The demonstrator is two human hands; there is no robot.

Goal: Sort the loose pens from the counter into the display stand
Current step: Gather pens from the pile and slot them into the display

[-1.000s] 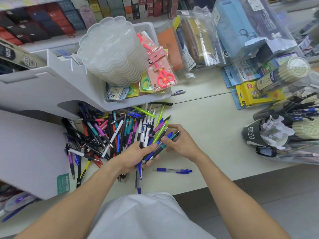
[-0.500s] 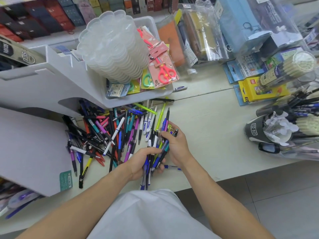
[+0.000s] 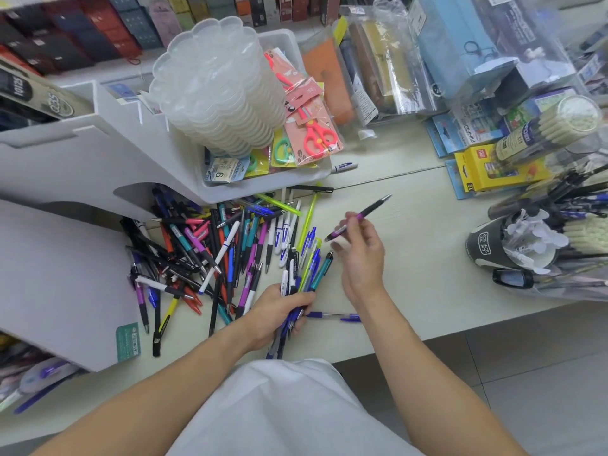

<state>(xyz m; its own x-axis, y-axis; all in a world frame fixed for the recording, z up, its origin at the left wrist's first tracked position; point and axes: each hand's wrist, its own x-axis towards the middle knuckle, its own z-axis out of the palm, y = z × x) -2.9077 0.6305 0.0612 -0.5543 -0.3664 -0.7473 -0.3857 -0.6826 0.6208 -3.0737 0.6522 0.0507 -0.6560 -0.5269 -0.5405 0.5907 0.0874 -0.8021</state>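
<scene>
right hand | left the bundle, lifted clear | now pinches one purple-black pen

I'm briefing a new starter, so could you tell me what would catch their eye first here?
The big heap of loose pens spilled on the counter beside the white display stand. Next, the left hand gripping a bundle of pens, and the right hand raising a purple-and-black pen.
</scene>
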